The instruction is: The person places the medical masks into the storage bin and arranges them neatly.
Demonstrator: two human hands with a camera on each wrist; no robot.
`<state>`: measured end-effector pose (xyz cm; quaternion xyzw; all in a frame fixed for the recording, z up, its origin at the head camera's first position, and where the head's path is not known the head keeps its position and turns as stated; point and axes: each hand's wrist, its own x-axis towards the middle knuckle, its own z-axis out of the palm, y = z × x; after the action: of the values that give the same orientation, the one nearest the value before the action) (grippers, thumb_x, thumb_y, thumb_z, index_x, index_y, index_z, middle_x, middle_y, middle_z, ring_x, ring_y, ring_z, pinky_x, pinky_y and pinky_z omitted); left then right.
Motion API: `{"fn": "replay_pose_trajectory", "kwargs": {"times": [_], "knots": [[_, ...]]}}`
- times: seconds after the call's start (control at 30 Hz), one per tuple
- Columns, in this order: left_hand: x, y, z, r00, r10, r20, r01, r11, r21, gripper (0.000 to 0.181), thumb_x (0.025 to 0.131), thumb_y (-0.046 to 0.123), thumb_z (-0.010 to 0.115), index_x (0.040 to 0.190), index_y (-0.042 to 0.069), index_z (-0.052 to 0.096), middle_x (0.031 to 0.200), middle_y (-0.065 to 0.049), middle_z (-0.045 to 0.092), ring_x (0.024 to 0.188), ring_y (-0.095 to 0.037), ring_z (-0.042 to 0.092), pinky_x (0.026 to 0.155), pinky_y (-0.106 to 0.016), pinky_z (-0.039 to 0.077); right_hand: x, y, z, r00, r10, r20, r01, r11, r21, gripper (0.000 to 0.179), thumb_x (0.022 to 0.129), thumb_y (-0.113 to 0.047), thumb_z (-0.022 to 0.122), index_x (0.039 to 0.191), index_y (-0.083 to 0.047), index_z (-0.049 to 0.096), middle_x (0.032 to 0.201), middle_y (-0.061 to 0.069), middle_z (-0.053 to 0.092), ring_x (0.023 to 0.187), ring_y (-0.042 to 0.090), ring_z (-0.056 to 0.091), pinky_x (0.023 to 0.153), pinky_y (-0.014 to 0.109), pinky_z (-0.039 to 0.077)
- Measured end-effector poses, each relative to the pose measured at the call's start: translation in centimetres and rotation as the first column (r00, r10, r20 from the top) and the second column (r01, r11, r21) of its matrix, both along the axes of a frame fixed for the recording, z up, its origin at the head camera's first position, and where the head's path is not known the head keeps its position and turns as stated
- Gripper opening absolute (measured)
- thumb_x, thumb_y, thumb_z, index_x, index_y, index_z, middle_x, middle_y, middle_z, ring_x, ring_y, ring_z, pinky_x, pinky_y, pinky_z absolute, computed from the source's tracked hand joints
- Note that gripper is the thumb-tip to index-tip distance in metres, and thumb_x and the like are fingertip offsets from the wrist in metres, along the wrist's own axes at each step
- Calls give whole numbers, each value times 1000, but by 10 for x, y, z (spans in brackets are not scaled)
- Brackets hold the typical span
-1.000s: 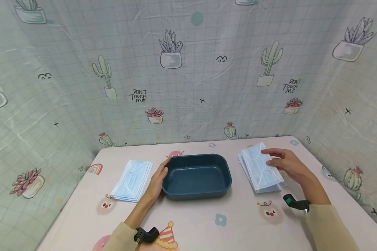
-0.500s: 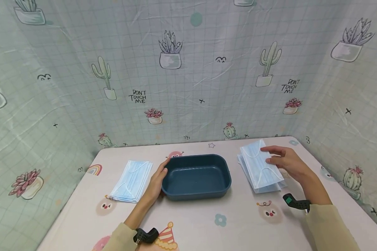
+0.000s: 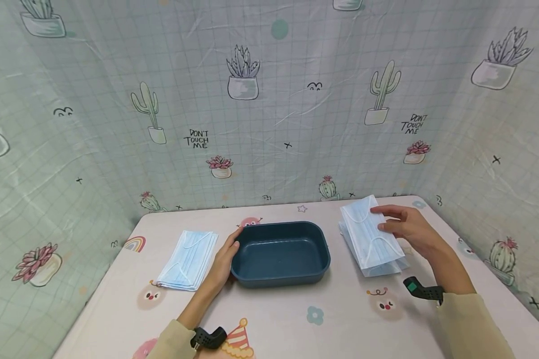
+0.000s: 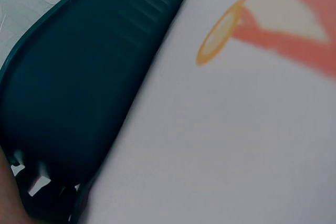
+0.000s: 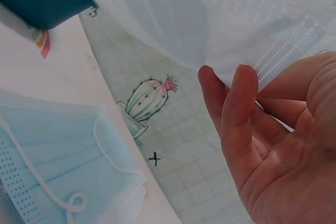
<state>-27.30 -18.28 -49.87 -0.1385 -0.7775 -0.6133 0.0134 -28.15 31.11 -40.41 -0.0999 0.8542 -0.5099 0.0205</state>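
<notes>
- One mask, right of the tray: likely light, floppy; best pinched by its edge.
- Right hand pinches it; left hand touches tray, curl unclear.

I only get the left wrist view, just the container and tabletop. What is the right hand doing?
Observer: Head view shows the right hand pinching a pale blue mask near its edge.
Operator: And what lies on either side of the container?
Observer: A mask stack lies to its left, and at least one more mask, besides the pinched one, lies to its right.
</notes>
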Motion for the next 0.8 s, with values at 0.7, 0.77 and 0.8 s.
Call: {"fn": "replay_pose_trajectory", "kwargs": {"times": [0.7,0.77,0.8], "knots": [[0,0,-1,1000,11,-22,-11,1000,12,51,113,30,32,163,18,33,171,-5,30,161,-31,18,130,-61,7,8,-19,16,998,-6,-70,4,1000,-25,54,97,-19,72,144,0,56,152,17,52,105,-3,60,81,25,59],[-1,0,-1,1000,5,-25,-4,1000,9,51,113,30,32,163,18,33,171,-6,30,161,-32,18,130,-61,7,9,-20,17,997,-12,-74,9,1000,-28,53,97,-20,73,144,-1,56,151,15,53,105,-4,60,81,25,58],[-2,0,-2,1000,3,-24,-3,1000,8,51,114,30,31,163,18,33,171,-5,30,161,-31,18,130,-61,8,10,-21,17,997,-13,-76,11,999,-31,53,97,-19,73,144,-1,56,151,15,54,105,-4,61,81,25,58]]}}
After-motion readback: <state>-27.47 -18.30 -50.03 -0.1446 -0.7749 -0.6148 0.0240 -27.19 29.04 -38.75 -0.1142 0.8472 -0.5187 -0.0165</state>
